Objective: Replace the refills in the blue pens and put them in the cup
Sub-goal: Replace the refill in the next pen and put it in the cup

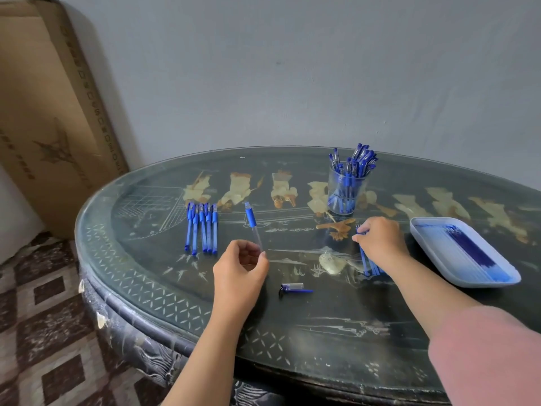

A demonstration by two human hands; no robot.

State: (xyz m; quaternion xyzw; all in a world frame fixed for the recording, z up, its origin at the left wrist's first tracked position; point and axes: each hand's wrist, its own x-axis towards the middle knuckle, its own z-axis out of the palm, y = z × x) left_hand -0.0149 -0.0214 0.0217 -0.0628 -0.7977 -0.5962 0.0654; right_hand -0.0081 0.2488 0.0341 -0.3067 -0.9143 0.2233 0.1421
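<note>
In the head view, the left hand (240, 268) sits at the centre of the frame. Its thumb and forefinger are pinched on the clear lower end of an open pen barrel (253, 227), which slants up toward the top of the frame with its blue grip uppermost.

The right hand (380, 241) is right of centre, its fingers curled down onto a loose bundle of blue refills (370, 265) lying on the table and closed on their upper tips.

Between the two forearms, lower in the frame, lies a detached pen cap (292, 288), apart from both hands. To the left of the left hand, five blue pens (202, 230) lie side by side in a row. Above the right hand stands the clear cup (347, 191), crowded with blue pens. At the right edge sits a pale blue tray (424, 238) holding more refills (471, 250).

All of this rests on a dark oval table (175, 291) with pale inlaid figures under a glossy top. A pink sleeve (483, 356) fills the lower right corner. A tall cardboard box (52, 112) leans at the upper left against a plain grey wall (292, 68), and patterned brown floor tiles (44, 317) show at the lower left.
</note>
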